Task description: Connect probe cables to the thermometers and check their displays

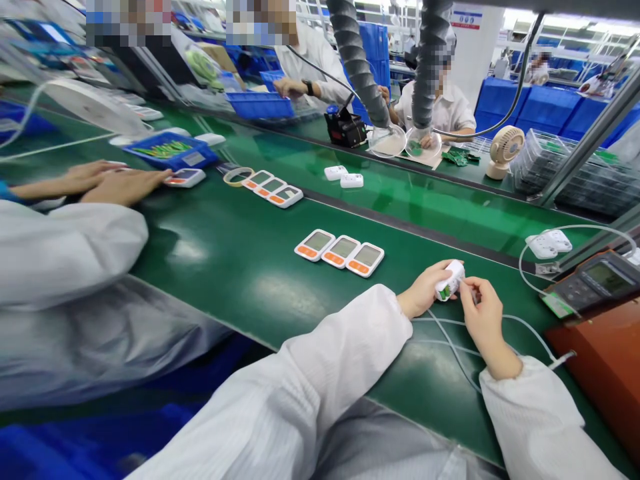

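Observation:
My left hand (425, 291) grips a small white electronic device (452, 280), tilted up above the green bench, with a bit of green showing at its lower end. At the device's right edge, the thumb and fingers of my right hand (484, 313) are pinched together. Whatever is between those fingertips is too small to make out. To the left of my hands, three white devices with grey screens and orange buttons (343, 251) lie side by side, screens up. Beneath my hands a thin pale cable (453, 347) runs across the bench.
A dark meter with a screen (600, 280) stands on an orange box (600, 353) at right. White devices (351, 180) lie on the green conveyor strip. A co-worker's hands (117, 183) work at left near a blue tray (173, 150). A tape roll (239, 176) lies beside more screened devices.

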The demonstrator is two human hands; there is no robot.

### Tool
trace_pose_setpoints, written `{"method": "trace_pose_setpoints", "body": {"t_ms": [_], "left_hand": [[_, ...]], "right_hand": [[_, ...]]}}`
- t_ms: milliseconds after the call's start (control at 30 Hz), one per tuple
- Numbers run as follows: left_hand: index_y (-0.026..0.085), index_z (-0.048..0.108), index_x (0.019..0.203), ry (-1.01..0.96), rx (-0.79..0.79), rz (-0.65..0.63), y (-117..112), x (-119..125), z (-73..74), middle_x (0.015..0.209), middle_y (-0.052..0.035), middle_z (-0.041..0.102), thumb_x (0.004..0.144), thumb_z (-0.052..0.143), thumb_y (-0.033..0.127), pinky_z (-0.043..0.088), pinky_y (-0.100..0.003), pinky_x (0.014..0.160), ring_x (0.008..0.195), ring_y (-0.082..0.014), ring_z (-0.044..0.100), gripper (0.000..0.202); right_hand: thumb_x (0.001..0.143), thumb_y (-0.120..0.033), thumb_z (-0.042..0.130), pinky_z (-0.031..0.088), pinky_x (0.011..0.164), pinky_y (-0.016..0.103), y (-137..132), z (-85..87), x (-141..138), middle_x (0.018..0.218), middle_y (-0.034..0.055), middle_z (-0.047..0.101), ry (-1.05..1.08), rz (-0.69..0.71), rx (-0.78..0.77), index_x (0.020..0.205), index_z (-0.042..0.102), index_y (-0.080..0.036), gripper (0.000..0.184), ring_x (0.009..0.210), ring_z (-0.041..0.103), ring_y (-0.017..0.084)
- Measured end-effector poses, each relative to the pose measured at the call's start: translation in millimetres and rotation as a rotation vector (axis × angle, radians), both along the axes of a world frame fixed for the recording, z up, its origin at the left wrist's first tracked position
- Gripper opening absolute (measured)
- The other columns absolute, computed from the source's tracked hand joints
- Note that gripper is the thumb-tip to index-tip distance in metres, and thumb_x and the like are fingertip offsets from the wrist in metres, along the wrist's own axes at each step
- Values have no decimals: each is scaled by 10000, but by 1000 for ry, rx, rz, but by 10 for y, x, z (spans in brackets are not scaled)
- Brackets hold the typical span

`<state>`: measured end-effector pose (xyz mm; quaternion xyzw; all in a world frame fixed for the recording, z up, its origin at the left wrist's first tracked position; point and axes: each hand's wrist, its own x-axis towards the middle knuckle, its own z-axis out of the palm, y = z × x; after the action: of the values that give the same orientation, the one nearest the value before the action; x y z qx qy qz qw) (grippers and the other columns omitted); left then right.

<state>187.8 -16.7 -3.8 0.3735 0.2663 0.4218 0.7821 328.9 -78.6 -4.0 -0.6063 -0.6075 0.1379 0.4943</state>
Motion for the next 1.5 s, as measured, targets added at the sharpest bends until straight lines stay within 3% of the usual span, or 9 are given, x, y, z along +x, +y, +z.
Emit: {"method": "trace_pose_setpoints", "body": {"t_ms": [667, 1200, 1500], "left_hand": [[141, 657, 1236, 42, 41, -23, -1, 5, 13, 1016, -77, 694, 704, 718, 381, 457, -244, 639, 735, -139, 607, 588], [149, 651, 1254, 120, 89, -43, -11, -2, 31, 963, -53, 665, 707, 704, 391, 424, -248, 631, 696, -121, 564, 600], [142, 668, 1225, 173, 113, -21, -59, -6, 117, 983, -59, 658, 691, 709, 380, 418, -250, 659, 741, -130, 558, 586]], "right_hand": [[889, -461, 604, 509, 606, 302, 5, 4, -37, 793, 45, 688, 160, 29, -42, 870, 678, -205, 268, 635, 594, 176], [881, -448, 586, 482, 622, 308, 2, 1, -30, 788, 50, 709, 105, -15, -42, 844, 693, -201, 271, 648, 596, 181], [870, -454, 589, 460, 601, 304, -4, 22, -34, 748, 36, 687, 87, -15, -47, 823, 691, -206, 272, 599, 551, 169]]}}
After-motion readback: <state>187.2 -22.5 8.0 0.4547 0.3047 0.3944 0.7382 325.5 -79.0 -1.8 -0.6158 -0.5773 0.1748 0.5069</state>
